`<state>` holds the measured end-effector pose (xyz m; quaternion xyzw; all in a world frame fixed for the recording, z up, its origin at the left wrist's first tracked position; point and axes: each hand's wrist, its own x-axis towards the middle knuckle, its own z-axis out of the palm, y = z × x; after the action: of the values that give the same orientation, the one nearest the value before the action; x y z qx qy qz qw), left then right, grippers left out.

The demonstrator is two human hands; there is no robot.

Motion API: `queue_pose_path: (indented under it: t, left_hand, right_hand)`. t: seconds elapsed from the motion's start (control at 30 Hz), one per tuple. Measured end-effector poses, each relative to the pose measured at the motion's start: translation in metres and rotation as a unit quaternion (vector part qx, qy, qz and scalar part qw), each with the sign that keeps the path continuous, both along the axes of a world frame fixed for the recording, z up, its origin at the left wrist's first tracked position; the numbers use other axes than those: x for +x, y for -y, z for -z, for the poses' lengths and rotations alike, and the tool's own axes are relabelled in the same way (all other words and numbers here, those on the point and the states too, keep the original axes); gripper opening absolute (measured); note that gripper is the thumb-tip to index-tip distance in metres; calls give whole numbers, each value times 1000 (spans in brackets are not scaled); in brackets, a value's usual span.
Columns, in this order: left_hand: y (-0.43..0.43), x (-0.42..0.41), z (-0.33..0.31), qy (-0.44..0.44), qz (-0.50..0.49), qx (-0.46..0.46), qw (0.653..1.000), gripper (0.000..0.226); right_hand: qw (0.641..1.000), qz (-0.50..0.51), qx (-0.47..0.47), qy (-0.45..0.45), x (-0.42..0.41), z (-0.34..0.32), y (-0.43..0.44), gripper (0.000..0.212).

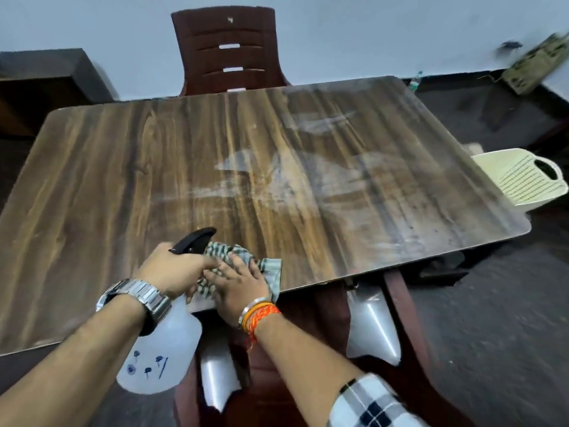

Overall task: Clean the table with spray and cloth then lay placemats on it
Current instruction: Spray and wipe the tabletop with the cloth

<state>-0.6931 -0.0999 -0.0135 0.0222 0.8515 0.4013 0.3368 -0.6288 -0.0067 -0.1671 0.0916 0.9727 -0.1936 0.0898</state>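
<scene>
The left hand (172, 269) is clenched round the neck of the translucent white plastic spray bottle with a black trigger head (163, 343), its fingers wrapped about the trigger; the bottle hangs off the near edge of the dark wood-grain counter (123, 167), probably so the nozzle points across the top and the bottle stays ready for another squirt. The right hand (238, 283) lies flat, fingers spread, pressing the grey-and-white checked cloth (268, 266) onto the counter right at its near edge, touching the left hand; an open palm like this spreads pressure for wiping rather than gripping. Pale hazy streaks over the middle and right of the counter look like wet or smeared patches, so the cleaning seems only partly done, with the left side looking unwiped. No placemats can be seen on the counter. A cream slotted plastic basket (520, 180) sits just past the right edge, and a brown plastic chair (228, 50) stands at the far side
</scene>
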Motion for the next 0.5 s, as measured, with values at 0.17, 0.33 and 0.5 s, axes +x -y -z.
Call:
queue_pose_path:
  t: [0.17,0.33,0.5]
  left_hand:
    - [-78,63,6,27,-18,33,999,22]
    - [-127,118,6,31,-39,24,998,25]
    - [-146,137,-2,20,-45,19,999,20]
  right_hand:
    - [991,111,64,-38,65,17,-162,52]
    - [921,377,93,-9,164,7,-350,55]
    - [851,522,43,33,163,2,-346,58]
